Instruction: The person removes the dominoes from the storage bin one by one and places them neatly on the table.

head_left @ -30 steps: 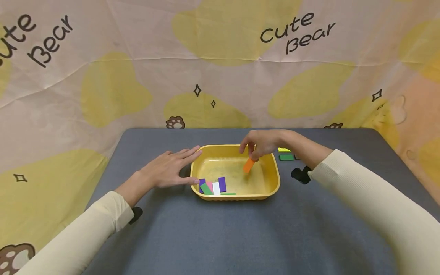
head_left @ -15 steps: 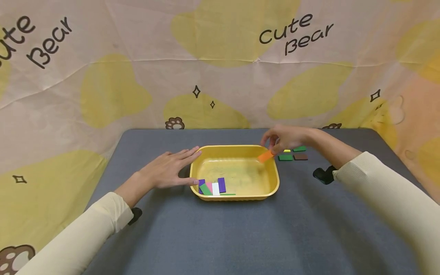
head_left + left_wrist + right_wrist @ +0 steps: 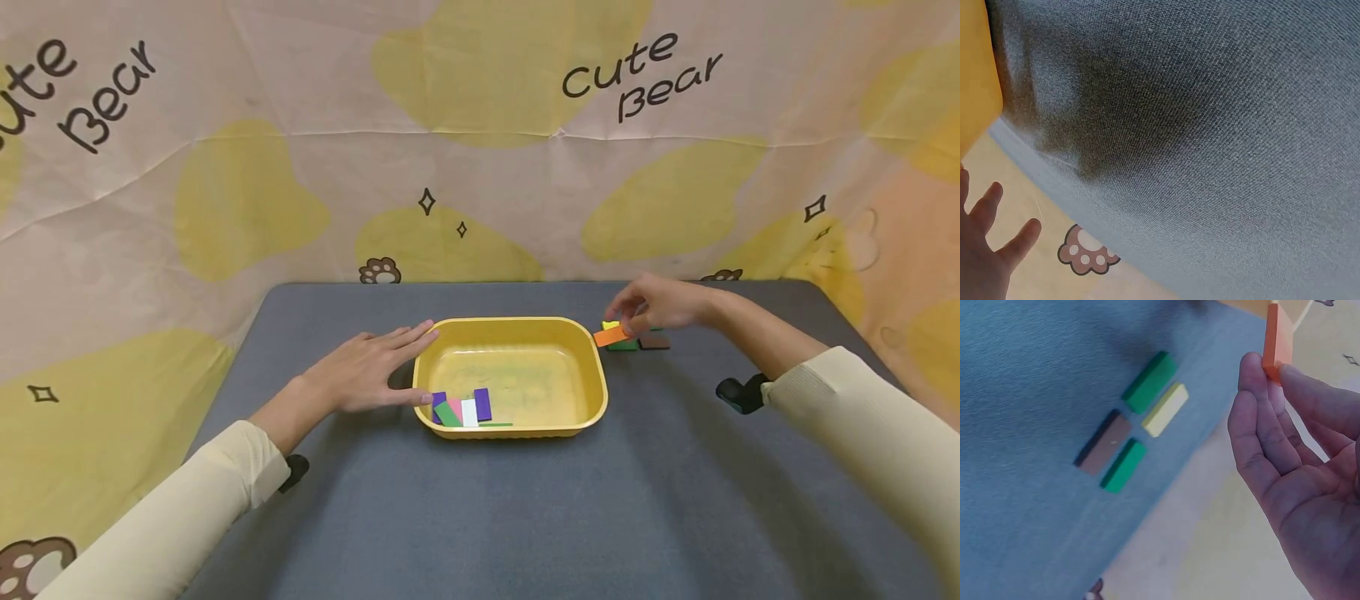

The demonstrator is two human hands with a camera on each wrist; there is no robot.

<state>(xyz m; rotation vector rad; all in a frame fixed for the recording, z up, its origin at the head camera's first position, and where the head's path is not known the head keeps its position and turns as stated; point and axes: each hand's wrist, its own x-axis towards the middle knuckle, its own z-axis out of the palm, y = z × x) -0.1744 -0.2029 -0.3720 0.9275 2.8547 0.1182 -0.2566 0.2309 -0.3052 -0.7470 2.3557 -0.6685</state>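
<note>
1. Orange block (image 3: 610, 336), held in the right grip (image 3: 660, 302). One end is pinched narrowly between thumb and fingertips; the remaining length projects beyond them, clear of the palm.
2. Orientation. The block's free end points away from the right grip, towards the far right corner of the yellow tray (image 3: 532, 375), just beside its rim; I cannot tell whether block and rim touch.
3. Neighbouring group. Two green blocks (image 3: 1149, 382), a pale yellow block (image 3: 1166, 410) and a brown block (image 3: 1102, 444) lie near one another on the grey-blue worktop (image 3: 480, 517), right of the tray and close to the right grip.
4. Left grip (image 3: 375, 367), spread wide. Its straight fingers reach the tray's left rim, the thumb lying further towards the near corner.
5. Tray contents, gathered at the near left. Two purple blocks (image 3: 482, 404), a pink block (image 3: 455, 405), a white block (image 3: 469, 412) and a slanted green piece (image 3: 447, 414) lie together.
6. Printed cloth (image 3: 480, 92) hangs behind the worktop.
</note>
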